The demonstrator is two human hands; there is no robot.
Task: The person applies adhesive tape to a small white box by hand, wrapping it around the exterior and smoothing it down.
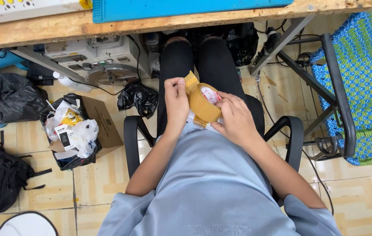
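I look down at my lap while seated in a black office chair (pixel 130 135). A roll of brown packing tape (pixel 202 104) is held over my thighs. My right hand (pixel 235 119) grips the roll from the right side, fingers against its white core. My left hand (pixel 176 101) pinches the loose end of the tape (pixel 190 81) and holds it pulled up a little from the roll. Something white shows just under the roll; I cannot tell what it is.
A wooden workbench edge (pixel 120 24) with a blue mat (pixel 186 8) runs along the top. On the tiled floor to the left are a cardboard box of rubbish (pixel 81 129), black bags (pixel 9 97) and a black backpack (pixel 0 177). A blue-green woven chair (pixel 365 83) stands right.
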